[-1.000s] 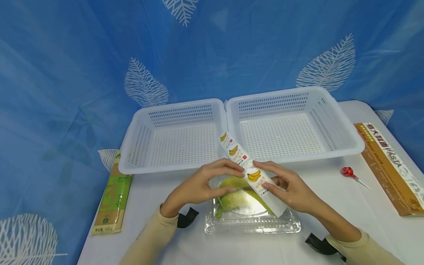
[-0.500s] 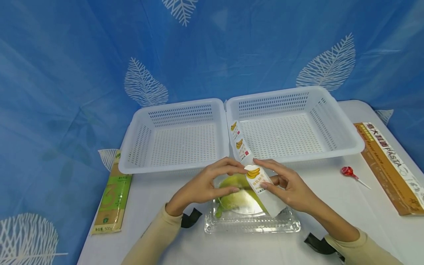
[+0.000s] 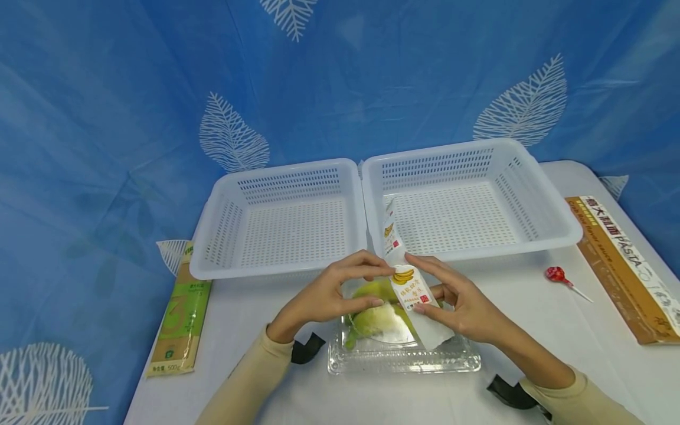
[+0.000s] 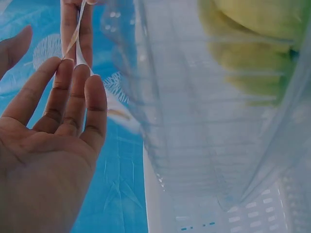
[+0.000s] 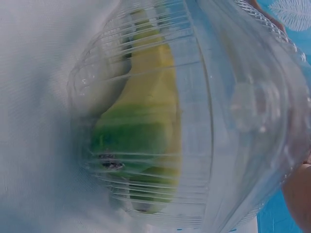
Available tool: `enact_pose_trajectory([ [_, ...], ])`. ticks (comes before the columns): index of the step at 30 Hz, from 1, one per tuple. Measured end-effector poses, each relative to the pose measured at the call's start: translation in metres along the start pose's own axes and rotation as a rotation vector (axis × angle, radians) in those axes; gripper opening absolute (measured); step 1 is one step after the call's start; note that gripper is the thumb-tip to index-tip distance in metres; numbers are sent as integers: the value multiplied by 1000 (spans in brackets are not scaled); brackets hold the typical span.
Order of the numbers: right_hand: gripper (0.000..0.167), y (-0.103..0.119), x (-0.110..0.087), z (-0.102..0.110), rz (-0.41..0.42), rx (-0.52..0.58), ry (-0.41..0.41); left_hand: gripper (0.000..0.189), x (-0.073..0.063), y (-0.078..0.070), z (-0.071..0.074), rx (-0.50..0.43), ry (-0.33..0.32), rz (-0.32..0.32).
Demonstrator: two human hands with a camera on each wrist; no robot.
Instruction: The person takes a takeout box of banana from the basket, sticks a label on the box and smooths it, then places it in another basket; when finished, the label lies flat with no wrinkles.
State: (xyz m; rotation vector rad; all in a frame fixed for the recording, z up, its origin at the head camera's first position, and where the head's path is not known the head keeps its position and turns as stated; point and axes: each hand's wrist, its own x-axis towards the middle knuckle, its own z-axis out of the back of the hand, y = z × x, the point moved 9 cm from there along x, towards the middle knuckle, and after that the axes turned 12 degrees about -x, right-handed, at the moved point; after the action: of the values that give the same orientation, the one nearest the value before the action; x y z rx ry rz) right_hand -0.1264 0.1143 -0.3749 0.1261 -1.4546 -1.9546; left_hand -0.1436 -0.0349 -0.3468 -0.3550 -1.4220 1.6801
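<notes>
A strip of banana stickers point(image 3: 411, 288) on white backing slants over a clear plastic clamshell box point(image 3: 406, 365) with green-yellow bananas point(image 3: 374, 319) inside. My right hand point(image 3: 464, 301) pinches the strip, thumb on its printed face. My left hand point(image 3: 340, 289) stands on the other side, its fingertips touching the strip's edge near a fold, thumb held apart. In the left wrist view the left hand point(image 4: 53, 126) shows its palm, with the strip's thin edge at the fingertips. Through the box wall the right wrist view shows a banana point(image 5: 146, 111); the right hand is mostly hidden there.
Two white perforated baskets point(image 3: 287, 268) point(image 3: 478, 251) stand side by side behind the box. A green noodle pack point(image 3: 180, 319) lies at left. At right are a red lollipop point(image 3: 556, 274) and a brown pasta box point(image 3: 627, 271).
The strip's free upper end has swung to the right and turned more edge-on. My right thumb has slid slightly down the sticker, and more of its print shows. The box stays in place.
</notes>
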Motion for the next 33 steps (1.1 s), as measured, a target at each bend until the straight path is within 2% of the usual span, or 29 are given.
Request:
enact_pose_trajectory([
  [8,82,-1,-3,-4,-5,34,34,43,0,0,4,-102,-24,-17],
  [16,80,-2,-3,-2,2,32,10,45,0,0,2,-267,-12,-34],
  [24,82,-5,-5,1,-13,33,-20,47,0,0,0,-425,-7,-24],
  [29,84,-6,-6,3,-12,19,-29,52,-3,-8,12,-476,-21,-86],
  [31,84,-6,-7,6,-12,-8,-42,53,-6,-11,18,-482,-8,-111],
  [33,84,-5,-7,11,-14,-37,-59,54,-8,-10,20,-501,17,-106],
])
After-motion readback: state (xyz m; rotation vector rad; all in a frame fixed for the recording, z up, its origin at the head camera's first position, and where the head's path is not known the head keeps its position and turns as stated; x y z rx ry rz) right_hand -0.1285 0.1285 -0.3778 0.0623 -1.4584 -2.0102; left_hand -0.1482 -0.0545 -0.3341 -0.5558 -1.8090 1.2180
